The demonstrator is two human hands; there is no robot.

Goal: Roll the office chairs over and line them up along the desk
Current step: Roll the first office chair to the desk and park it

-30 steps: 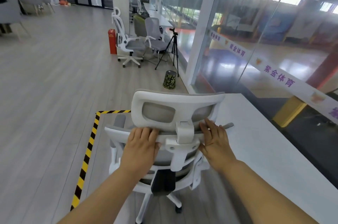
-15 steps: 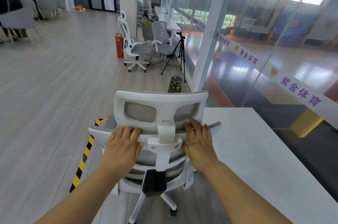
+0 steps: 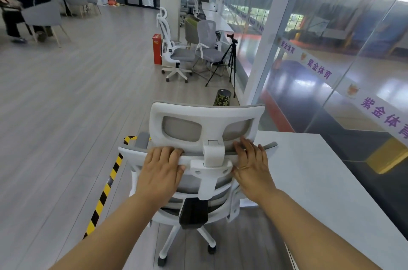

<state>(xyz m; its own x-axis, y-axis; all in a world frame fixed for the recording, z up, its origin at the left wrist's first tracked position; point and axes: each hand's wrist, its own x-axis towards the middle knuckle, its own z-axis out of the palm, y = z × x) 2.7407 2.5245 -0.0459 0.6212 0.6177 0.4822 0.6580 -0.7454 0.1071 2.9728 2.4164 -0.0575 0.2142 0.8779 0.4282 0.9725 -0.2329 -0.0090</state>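
A white office chair with grey mesh and a headrest stands right in front of me, its back towards me. My left hand grips the top edge of the backrest left of the headrest post. My right hand grips the same edge on the right. The white desk lies just to the chair's right, its corner close to the chair's right armrest. Two more office chairs stand farther off: a white high-backed one and a grey mesh one.
Yellow-black floor tape runs left of the chair. A dark patterned bin and a camera tripod stand ahead by the glass wall. A red box is beside the far chairs. A person sits far left.
The view has swung left and risen; the chair under my hands sits slightly lower and further left in view, still beside the desk corner. Both hands keep their grip.
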